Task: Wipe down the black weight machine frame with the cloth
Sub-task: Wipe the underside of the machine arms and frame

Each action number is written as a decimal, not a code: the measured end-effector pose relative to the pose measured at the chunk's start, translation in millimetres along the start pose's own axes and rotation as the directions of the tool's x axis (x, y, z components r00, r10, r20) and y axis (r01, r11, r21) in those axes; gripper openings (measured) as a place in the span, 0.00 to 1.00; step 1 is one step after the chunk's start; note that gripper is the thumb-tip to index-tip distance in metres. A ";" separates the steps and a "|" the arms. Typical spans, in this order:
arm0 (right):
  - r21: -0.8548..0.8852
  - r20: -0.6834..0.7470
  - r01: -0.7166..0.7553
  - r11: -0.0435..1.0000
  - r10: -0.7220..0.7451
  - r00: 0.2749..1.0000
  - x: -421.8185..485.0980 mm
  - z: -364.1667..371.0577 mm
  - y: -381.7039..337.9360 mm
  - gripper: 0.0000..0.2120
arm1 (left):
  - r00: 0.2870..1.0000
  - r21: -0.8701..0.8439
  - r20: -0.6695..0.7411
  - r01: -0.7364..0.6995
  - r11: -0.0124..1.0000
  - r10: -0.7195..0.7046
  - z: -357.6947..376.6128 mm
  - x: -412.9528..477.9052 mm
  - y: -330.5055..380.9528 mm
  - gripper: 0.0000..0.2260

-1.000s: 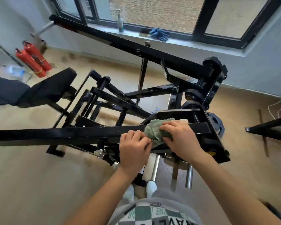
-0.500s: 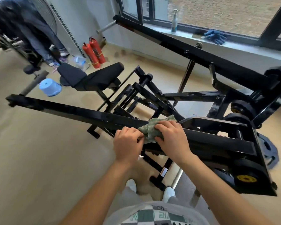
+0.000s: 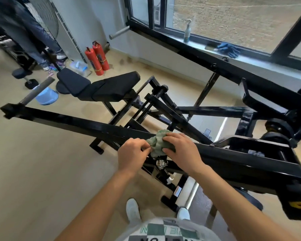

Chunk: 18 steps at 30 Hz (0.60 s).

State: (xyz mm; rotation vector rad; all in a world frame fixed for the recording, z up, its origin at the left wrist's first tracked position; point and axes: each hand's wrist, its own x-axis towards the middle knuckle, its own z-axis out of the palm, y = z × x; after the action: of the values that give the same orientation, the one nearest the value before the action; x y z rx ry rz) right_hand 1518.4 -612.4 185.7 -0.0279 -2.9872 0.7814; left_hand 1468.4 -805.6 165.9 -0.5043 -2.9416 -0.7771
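Bunched green cloth (image 3: 159,142) on top of the long slanting bar of the black weight machine frame (image 3: 68,121), near the bar's meeting with the heavier boxed section on the right. Right hand (image 3: 181,150) clamped over the cloth, fingers bent round its far side, thumb on the near side, pressing it onto the metal. Left hand (image 3: 131,153) just beside it, fingers curled, thumb and forefinger at the cloth's left edge, seemingly pinching a corner, though hard to tell for sure from this angle. Both forearms bare, reaching in from the bottom of the view.

Beyond the bar, a black padded bench (image 3: 111,87) with its seat and backrest tilted, and a tangle of black struts behind the hands. At lower right, a weight hub with a yellow centre (image 3: 299,205). Below, two pale shoes (image 3: 133,210) on the tan floor (image 3: 33,171).

Against the far wall, two red fire extinguishers (image 3: 97,58) standing side by side. Near the bench's head end, a light blue basin (image 3: 46,97) on the floor. On the windowsill (image 3: 260,60), an upright spray bottle (image 3: 187,33) and, well apart to its right, a pair of blue gloves (image 3: 228,48). At upper left, another person (image 3: 21,28) in dark clothing, standing.
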 end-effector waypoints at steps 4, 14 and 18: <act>-0.063 0.059 -0.006 0.998 0.010 0.998 19.6 15.6 -30.5 0.23 | 0.999 0.009 0.014 0.033 0.999 -0.033 -3.9 1.3 -39.1 0.05; -0.073 0.082 -0.083 0.994 0.089 0.993 60.7 48.9 -80.7 0.19 | 0.990 -0.094 -0.132 0.035 0.995 -0.048 -7.6 1.1 -106.2 0.06; -0.009 0.066 -0.079 0.997 0.079 0.995 70.9 65.3 -99.3 0.19 | 0.983 -0.190 -0.140 0.092 0.977 -0.120 -9.9 4.2 -132.9 0.07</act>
State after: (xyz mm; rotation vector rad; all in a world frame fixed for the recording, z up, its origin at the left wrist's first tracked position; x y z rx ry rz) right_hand 1443.6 -728.7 180.8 -0.1239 -3.0682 0.7966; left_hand 1420.8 -918.1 112.5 -0.2849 -2.7913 -1.0549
